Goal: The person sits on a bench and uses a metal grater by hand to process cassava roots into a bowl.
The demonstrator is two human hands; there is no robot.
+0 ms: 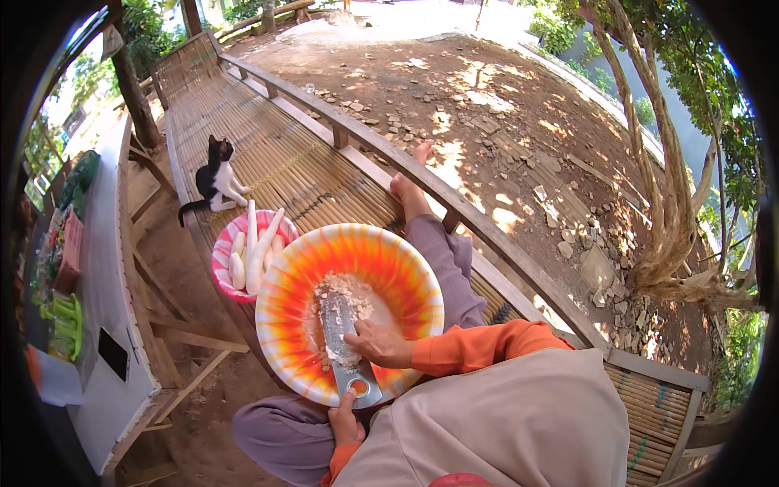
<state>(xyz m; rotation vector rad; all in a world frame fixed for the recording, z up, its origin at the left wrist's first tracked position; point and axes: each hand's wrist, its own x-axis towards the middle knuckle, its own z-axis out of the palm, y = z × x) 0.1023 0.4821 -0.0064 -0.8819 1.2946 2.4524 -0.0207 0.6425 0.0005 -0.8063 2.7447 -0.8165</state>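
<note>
A wide orange, yellow and white basin [420, 280] sits by my lap. Inside it leans a flat metal grater [336, 316], its holed handle end near the basin's front rim. My left hand [347, 421] grips that handle end. Over the grater's face lie the curled fingers of my right hand [378, 344]; whatever may be under them is hidden. Pale grated pulp [350, 289] is heaped past the grater and clings to its surface. Beyond the basin, a pink and white bowl [223, 246] holds several peeled white roots [261, 252], probably cassava, two of them sticking up.
A black and white cat [220, 176] sits on the bamboo-slat bench [274, 158] past the bowl. A wooden rail [365, 143] edges the bench on the right. On the left, a table [112, 414] carries a dark phone-like slab [113, 354] and a green plastic basket [67, 325].
</note>
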